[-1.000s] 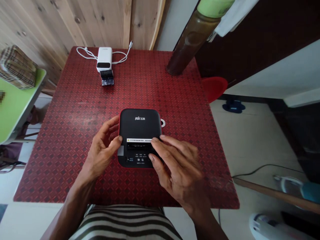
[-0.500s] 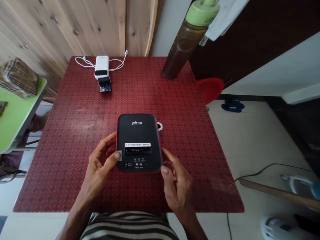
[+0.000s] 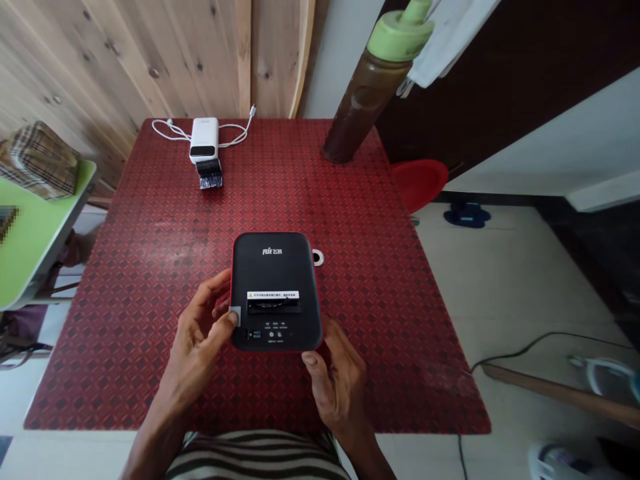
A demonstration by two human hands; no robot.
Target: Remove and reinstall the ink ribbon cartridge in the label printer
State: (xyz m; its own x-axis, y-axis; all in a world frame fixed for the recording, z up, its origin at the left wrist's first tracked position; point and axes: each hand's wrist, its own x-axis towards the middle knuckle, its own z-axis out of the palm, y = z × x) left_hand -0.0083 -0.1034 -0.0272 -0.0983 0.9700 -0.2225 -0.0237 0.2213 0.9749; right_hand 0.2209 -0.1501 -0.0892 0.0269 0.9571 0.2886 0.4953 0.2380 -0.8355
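Observation:
A black receipt printer (image 3: 275,270) with red sides lies flat in front of me. Its top has a paper slot below a white warning strip (image 3: 273,295) and small buttons near the front edge. My left hand (image 3: 200,327) grips the left side, thumb on a small greyish tab (image 3: 237,316) at the edge, fingers along the side. At the front right corner, my right hand (image 3: 337,377) has its fingers against the right side, partly hidden, and its thumb at the front edge. A white ring-shaped piece (image 3: 318,257) with a dark centre shows beside the printer's right side.
On the red patterned table (image 3: 165,387) a white power bank (image 3: 205,141) with a white cable lies at the back left, a black strip by it. A tall brown bottle (image 3: 360,100) with a green lid stands back right. A red stool (image 3: 420,183) is beyond the right edge.
My right hand has moved left, closing in on the printer's front right corner, its thumb now at the front edge. My left hand keeps its hold. The view has shifted slightly.

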